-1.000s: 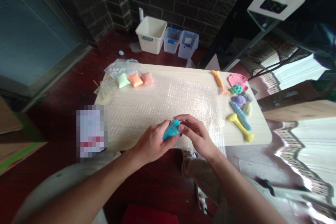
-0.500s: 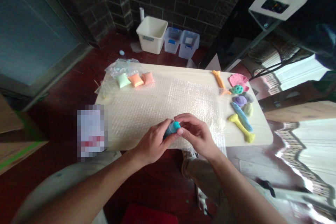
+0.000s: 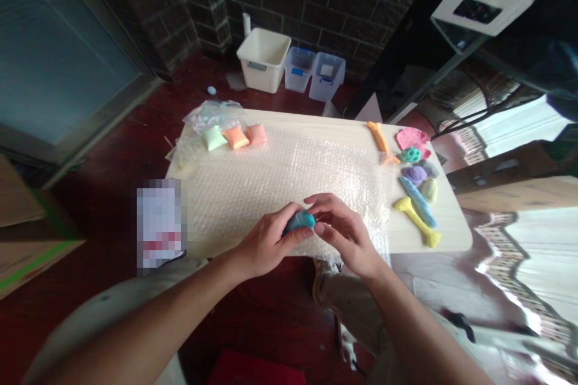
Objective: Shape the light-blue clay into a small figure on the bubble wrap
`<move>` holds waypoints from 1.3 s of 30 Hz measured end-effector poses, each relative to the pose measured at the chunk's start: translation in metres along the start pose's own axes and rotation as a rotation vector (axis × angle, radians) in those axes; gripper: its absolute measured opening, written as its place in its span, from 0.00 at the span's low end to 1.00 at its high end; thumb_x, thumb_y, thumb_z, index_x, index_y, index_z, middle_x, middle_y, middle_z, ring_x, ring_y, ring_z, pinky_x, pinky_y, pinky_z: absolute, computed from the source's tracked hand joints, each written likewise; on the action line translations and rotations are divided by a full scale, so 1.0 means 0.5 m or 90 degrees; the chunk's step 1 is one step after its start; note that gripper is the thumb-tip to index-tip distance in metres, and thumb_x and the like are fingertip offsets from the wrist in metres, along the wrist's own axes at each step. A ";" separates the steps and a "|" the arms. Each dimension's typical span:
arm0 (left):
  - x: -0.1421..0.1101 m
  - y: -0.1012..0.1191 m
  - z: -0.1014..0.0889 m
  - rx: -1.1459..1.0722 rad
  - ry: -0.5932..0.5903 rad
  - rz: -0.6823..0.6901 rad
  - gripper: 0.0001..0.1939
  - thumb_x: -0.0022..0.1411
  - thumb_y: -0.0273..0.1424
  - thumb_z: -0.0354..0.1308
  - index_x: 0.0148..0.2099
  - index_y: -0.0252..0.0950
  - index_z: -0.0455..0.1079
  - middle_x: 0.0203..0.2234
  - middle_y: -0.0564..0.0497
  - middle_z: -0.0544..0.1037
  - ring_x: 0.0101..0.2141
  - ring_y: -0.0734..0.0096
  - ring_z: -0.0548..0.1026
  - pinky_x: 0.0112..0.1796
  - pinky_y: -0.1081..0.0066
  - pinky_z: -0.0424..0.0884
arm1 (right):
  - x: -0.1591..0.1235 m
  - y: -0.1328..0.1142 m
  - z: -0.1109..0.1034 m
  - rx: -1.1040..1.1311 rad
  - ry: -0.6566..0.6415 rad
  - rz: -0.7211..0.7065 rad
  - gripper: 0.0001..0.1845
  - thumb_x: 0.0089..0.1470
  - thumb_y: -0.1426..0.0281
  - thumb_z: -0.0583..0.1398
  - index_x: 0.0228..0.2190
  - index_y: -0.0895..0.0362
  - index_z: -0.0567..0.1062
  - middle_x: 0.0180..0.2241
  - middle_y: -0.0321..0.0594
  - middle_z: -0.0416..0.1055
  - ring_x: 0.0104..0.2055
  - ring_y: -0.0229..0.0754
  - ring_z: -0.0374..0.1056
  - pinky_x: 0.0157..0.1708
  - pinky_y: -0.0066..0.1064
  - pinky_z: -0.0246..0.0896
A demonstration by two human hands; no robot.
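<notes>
My left hand (image 3: 268,240) is wrapped around a lump of modelling clay (image 3: 298,222), dark blue-grey with a bright turquoise end. It is held over the near edge of the table, and much of it is hidden by the fingers and thumb. My right hand (image 3: 343,231) is close by on the right, thumb and fingers curved and parted around the turquoise end. Whether a fingertip touches the clay is hard to make out. Beneath both hands lies a sheet of bubble wrap (image 3: 244,186).
On the table (image 3: 451,231), the right side bears a yellow clay bone (image 3: 418,222), a blue clay stick (image 3: 418,201), an orange clay bone (image 3: 382,141) and a pink clay piece (image 3: 412,140). Soft clay packets (image 3: 235,137) lie back left. Bins (image 3: 266,66) stand on the floor behind.
My right thumb and fingers have drawn slightly away from the turquoise end, exposing more of it. My left thumb has slid forward along the clay. The view has shifted a little.
</notes>
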State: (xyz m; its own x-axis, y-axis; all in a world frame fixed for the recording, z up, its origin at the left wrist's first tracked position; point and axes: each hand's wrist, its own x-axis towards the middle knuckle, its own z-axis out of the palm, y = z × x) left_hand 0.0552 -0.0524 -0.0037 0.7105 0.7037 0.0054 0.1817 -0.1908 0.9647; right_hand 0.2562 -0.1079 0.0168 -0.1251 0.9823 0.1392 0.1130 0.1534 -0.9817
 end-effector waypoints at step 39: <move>-0.013 -0.011 0.031 -0.412 -0.100 -0.238 0.29 0.66 0.60 0.56 0.35 0.36 0.66 0.16 0.56 0.72 0.12 0.74 0.70 0.13 0.76 0.66 | 0.006 0.017 0.026 0.146 0.019 0.154 0.14 0.65 0.58 0.66 0.46 0.54 0.79 0.34 0.38 0.78 0.33 0.39 0.75 0.35 0.33 0.73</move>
State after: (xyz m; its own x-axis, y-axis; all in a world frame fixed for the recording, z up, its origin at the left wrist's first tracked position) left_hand 0.0602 -0.0663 -0.0131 0.7775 0.5270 -0.3432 0.0293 0.5148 0.8568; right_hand 0.2438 -0.1050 0.0070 -0.0925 0.9905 -0.1013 -0.0896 -0.1096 -0.9899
